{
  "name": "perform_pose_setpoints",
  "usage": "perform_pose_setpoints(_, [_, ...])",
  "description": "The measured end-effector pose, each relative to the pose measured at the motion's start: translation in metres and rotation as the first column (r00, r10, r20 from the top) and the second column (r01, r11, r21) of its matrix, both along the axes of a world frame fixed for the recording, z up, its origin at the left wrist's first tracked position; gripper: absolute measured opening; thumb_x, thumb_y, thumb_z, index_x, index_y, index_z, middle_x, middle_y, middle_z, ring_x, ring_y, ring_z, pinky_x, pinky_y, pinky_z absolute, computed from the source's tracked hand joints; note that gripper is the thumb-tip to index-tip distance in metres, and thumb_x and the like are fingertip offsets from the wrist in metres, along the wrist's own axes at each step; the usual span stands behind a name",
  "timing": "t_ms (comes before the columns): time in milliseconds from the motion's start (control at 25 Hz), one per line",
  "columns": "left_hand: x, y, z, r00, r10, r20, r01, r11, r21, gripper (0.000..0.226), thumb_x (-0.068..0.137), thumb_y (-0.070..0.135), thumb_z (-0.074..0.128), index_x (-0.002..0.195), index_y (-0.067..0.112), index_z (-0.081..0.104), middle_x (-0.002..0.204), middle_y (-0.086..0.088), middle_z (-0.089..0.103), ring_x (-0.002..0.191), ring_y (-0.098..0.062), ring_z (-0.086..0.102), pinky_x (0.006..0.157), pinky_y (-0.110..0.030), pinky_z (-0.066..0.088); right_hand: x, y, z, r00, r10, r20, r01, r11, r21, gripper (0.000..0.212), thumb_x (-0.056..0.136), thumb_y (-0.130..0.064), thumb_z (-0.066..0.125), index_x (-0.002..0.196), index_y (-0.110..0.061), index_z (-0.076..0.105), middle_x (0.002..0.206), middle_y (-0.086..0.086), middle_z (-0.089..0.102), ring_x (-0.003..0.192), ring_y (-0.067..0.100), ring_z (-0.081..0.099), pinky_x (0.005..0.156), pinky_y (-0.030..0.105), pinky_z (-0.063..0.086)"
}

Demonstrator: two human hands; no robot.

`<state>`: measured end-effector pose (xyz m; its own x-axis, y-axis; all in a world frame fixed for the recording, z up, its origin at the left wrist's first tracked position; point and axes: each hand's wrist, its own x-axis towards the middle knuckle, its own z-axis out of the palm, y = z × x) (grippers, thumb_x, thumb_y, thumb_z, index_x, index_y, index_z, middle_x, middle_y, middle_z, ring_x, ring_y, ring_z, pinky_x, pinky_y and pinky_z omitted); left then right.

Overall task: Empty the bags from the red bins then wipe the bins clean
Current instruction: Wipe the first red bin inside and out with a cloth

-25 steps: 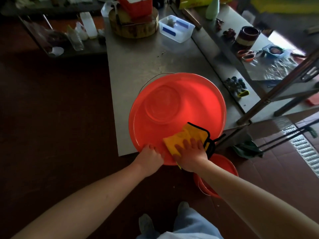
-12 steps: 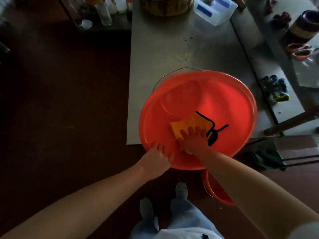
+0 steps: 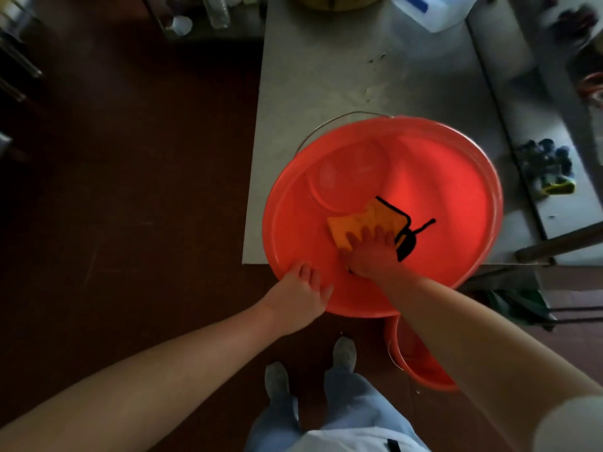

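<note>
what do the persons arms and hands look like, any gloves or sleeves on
No gloves: the left hand and the right hand are bare, and no ring, watch or band shows on either wrist. Both forearms are uncovered. A pale, whitish sleeve covers the right upper arm at the lower right corner; the left arm shows no sleeve up to the frame edge.

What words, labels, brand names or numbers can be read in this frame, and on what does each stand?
None can be read.
Red bin: no print shows on it.
Yellow cloth: black edging only, no text.
White container: a blue patch, too blurred to tell whether it is lettering.
Bottles: too dark and blurred to read.
</note>
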<state>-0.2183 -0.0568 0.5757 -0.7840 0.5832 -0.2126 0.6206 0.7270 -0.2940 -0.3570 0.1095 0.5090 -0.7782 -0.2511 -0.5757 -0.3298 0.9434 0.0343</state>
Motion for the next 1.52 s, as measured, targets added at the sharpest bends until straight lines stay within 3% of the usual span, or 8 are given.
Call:
perform_pose_setpoints(160, [-0.002,-0.002,0.009,0.999,-0.034,0.021,0.035,0.998,-0.061,0.046,0.094,0.019,0.027,0.124,0.01,0.061,0.112,-0.026,0.067,0.1,-0.042,0.065,0.095,-0.052,0.047,0.039,0.004,0.026,0.999,-0.026,-0.019,0.026,0.999,-0.026,0.064,0.101,-0.062,0.022,0.159,-0.035,0.021,0.167,0.007,0.017,0.152,0.04,0.009,0.121,0.057,0.002])
perform_pose_setpoints(440, [-0.009,-0.011,0.011,0.993,-0.112,0.034,0.116,0.979,-0.17,0.023,0.088,0.015,0.052,0.104,0.013,0.069,0.088,-0.014,0.07,0.082,-0.033,0.065,0.083,-0.047,0.047,0.109,0.011,0.065,0.989,-0.126,0.082,0.13,0.991,-0.043,0.066,0.102,-0.065,0.017,0.161,-0.037,0.007,0.17,0.003,0.001,0.154,0.036,-0.004,0.122,0.056,-0.003])
perform_pose_setpoints(560, [-0.009,-0.014,0.011,0.994,-0.107,0.006,0.107,0.983,-0.152,0.022,0.085,0.014,0.054,0.101,0.014,0.069,0.083,-0.014,0.069,0.074,-0.031,0.065,0.077,-0.043,0.049,0.125,0.014,0.071,0.989,-0.126,0.079,0.129,0.991,-0.037,0.067,0.1,-0.067,0.016,0.161,-0.038,0.007,0.17,0.003,0.001,0.154,0.037,-0.004,0.122,0.057,-0.002])
perform_pose_setpoints(720, [-0.012,-0.024,0.008,0.993,-0.117,-0.023,0.115,0.991,-0.074,0.024,0.092,0.02,0.051,0.108,0.012,0.066,0.091,-0.016,0.07,0.081,-0.034,0.067,0.082,-0.046,0.051,0.128,0.01,0.076,0.989,-0.134,0.068,0.136,0.99,-0.028,0.066,0.1,-0.067,0.016,0.16,-0.04,0.012,0.169,0.002,0.005,0.154,0.036,-0.003,0.122,0.056,-0.002])
perform_pose_setpoints(920, [-0.015,-0.028,0.003,0.992,-0.121,-0.043,0.119,0.991,-0.057,0.034,0.098,0.028,0.047,0.124,0.01,0.06,0.106,-0.02,0.069,0.096,-0.039,0.065,0.093,-0.053,0.047,0.109,0.002,0.07,0.989,-0.139,0.056,0.141,0.99,-0.031,0.064,0.101,-0.064,0.019,0.159,-0.039,0.017,0.168,0.003,0.01,0.153,0.038,0.002,0.122,0.057,-0.001])
perform_pose_setpoints(1160, [-0.014,-0.029,0.008,0.995,-0.097,-0.025,0.097,0.995,0.009,0.037,0.098,0.028,0.045,0.128,0.014,0.061,0.113,-0.023,0.069,0.106,-0.041,0.064,0.099,-0.054,0.046,0.049,0.001,0.035,0.998,-0.065,-0.007,0.065,0.997,-0.034,0.062,0.101,-0.064,0.021,0.156,-0.037,0.025,0.165,0.005,0.02,0.151,0.039,0.011,0.121,0.057,0.003])
perform_pose_setpoints(1400, [-0.013,-0.021,0.009,0.999,-0.051,0.007,0.051,0.998,0.028,0.042,0.1,0.027,0.041,0.138,0.013,0.053,0.126,-0.028,0.062,0.116,-0.045,0.06,0.103,-0.056,0.044,-0.019,0.003,-0.003,0.999,0.028,0.033,-0.027,1.0,-0.011,0.063,0.102,-0.06,0.026,0.157,-0.031,0.026,0.165,0.01,0.02,0.151,0.041,0.011,0.121,0.058,0.003])
perform_pose_setpoints(1520, [-0.015,-0.017,0.012,0.999,-0.043,-0.008,0.043,0.999,0.027,0.048,0.096,0.023,0.031,0.135,0.014,0.058,0.121,-0.028,0.065,0.112,-0.045,0.062,0.102,-0.056,0.045,-0.037,0.002,-0.006,0.996,0.051,0.071,-0.051,0.999,0.007,0.066,0.101,-0.063,0.025,0.158,-0.032,0.024,0.166,0.011,0.016,0.152,0.042,0.008,0.12,0.059,0.0])
